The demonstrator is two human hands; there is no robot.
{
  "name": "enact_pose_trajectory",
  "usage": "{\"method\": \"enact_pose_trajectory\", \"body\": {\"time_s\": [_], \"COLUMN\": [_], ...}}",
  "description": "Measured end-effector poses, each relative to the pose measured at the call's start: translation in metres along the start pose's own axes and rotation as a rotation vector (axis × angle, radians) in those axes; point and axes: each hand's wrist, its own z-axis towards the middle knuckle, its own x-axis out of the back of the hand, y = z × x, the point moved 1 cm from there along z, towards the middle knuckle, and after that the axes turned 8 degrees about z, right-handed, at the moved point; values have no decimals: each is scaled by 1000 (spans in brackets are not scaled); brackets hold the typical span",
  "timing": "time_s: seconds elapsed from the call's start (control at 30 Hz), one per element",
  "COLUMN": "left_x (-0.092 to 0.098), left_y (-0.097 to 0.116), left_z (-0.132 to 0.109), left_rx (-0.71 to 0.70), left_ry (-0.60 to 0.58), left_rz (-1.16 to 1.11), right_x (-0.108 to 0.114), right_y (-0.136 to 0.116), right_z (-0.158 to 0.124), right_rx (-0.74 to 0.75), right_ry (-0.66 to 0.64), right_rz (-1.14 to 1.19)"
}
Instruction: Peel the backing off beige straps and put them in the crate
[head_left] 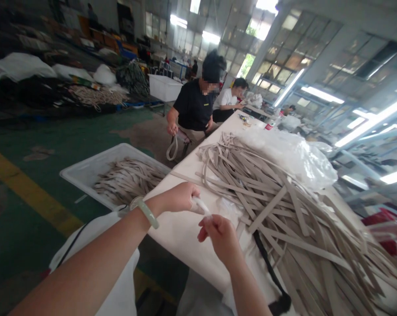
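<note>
Just below mid-frame, grips a pale strip (201, 205) with left hand (178, 198) and right hand (220, 237), fingers of both closed tight on it, just over the white desk (178, 232). Right of that, heaped on the desk: grey strips (284, 210), touching a clear plastic bag (290, 153). Left of centre, more in a white tub (86, 169).

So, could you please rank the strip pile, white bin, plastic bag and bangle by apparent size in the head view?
1. strip pile
2. white bin and plastic bag, too alike to rank
3. bangle, though nearest the camera
</note>
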Motion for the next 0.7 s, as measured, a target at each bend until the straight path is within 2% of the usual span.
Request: {"method": "enact_pose_trajectory", "body": {"time_s": [0.13,0.27,0.33,0.4,0.47,0.57,0.7], "left_x": [7,-8,-17,-22,-22,-17,-5], "left_y": [-14,-16,-15,-14,-15,-22,-36], "left_z": [-4,-12,-13,-12,-11,-10,-14], "left_rx": [258,462,453,399,376,371,361], "left_ry": [66,-46,12,182,323,421,524], "left_rz": [-550,-729,-773,-826,-871,-905,-840], "right_x": [-11,-24,-33,-42,-50,-59,-70], "right_y": [5,8,12,16,18,15,7], "right_z": [6,16,23,30,36,43,50], "right_rx": [-74,-30,-27,-43,-21,19,-56], "right_ry": [45,109,95,70,80,82,-62], "right_rz": [392,474,460,401,272,128,314]}}
